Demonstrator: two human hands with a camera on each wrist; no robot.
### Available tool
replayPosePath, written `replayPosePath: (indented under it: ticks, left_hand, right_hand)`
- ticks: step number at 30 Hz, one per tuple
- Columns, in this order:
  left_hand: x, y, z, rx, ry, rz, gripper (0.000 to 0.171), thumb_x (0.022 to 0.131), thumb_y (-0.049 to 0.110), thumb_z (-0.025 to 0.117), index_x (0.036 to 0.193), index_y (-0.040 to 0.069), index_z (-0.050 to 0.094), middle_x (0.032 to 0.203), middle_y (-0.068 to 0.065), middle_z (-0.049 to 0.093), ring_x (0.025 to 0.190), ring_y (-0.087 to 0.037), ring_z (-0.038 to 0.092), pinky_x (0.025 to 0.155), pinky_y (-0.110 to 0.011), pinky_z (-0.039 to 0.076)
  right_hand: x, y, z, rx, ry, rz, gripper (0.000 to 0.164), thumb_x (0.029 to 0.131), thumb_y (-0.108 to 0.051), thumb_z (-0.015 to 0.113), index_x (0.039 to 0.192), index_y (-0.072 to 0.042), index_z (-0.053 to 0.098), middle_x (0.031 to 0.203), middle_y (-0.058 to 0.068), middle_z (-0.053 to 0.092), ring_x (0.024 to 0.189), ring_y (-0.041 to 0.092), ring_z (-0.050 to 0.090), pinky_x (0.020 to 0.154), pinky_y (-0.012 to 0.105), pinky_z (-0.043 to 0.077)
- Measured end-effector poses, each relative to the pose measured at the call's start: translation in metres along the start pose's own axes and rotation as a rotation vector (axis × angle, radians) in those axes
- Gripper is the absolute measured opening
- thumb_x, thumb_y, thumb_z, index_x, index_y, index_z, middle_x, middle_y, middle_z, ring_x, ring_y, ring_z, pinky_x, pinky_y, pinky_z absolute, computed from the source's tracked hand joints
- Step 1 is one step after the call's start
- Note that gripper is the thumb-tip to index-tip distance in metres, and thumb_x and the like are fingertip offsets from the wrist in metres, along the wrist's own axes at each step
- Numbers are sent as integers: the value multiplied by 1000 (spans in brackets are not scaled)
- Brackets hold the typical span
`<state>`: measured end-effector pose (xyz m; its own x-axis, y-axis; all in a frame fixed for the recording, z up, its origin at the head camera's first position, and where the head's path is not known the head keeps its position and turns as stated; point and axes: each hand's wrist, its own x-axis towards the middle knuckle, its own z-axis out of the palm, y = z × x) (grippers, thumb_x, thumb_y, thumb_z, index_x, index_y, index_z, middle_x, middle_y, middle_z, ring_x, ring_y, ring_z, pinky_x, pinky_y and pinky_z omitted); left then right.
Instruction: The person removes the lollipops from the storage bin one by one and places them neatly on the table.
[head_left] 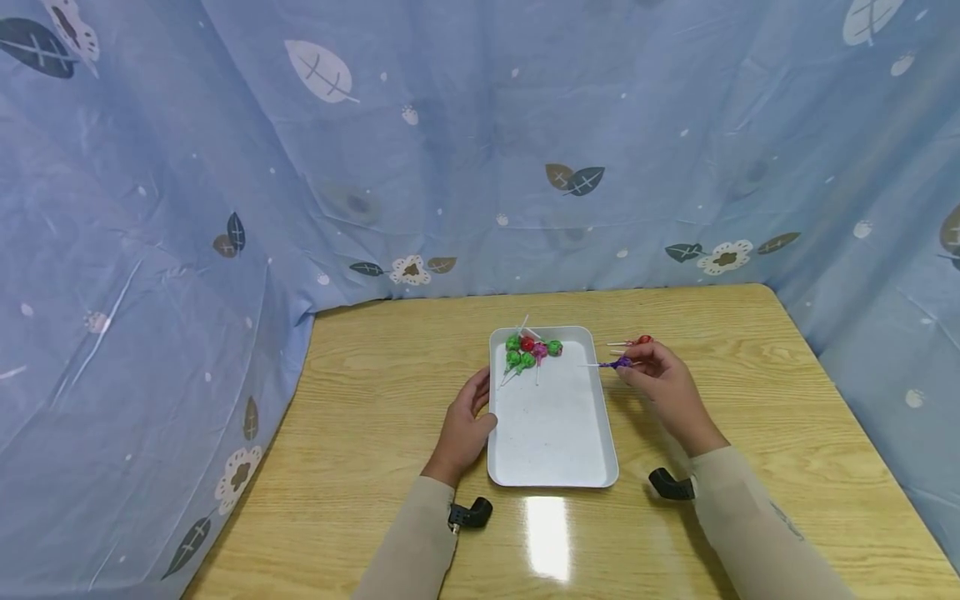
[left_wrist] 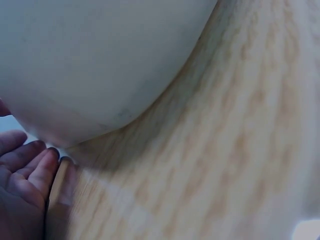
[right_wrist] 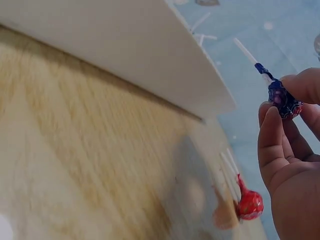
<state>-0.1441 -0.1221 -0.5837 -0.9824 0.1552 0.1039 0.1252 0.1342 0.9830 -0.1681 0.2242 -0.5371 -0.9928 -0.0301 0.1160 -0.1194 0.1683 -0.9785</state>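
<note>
A purple-blue wrapped lollipop (head_left: 623,362) is pinched by its candy end between the thumb and fingers of my right hand (head_left: 667,392), just beyond the tray's right rim. Its white stick points left toward the tray. In the right wrist view the lollipop (right_wrist: 281,100) tilts, stick upward. My left hand (head_left: 467,425) holds the left side of the white tray (head_left: 553,485), thumb at the rim and fingertips partly hidden by the wall. Several green, red and pink lollipops (head_left: 527,359) lie in the tray's far left part.
At least one red lollipop (head_left: 643,340) lies on the wooden table (head_left: 390,400) right of the tray, partly behind my right hand. Another white stick shows beside it. A blue patterned curtain (head_left: 465,167) hangs around the table's back and sides.
</note>
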Motion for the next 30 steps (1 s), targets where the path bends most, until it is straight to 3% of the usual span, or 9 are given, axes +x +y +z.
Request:
replayPosePath:
  ticks: [17, 30]
  left_hand:
    - [0, 2, 0, 33, 3, 3, 81, 90, -9, 53, 168, 6, 38, 164, -13, 49, 145, -25, 52, 119, -37, 43]
    - [0, 2, 1, 24, 5, -9, 81, 89, -9, 52, 168, 6, 39, 163, -13, 50, 144, -24, 53, 119, -36, 43]
  right_hand:
    - [-10, 16, -23, -55, 62, 27, 36, 105, -12, 74, 131, 9, 60, 125, 11, 63, 99, 9, 68, 80, 22, 60]
    - [-8, 32, -32, -120, 120, 91, 37, 106, -13, 73, 135, 8, 61, 124, 17, 65, 96, 4, 63, 78, 18, 56]
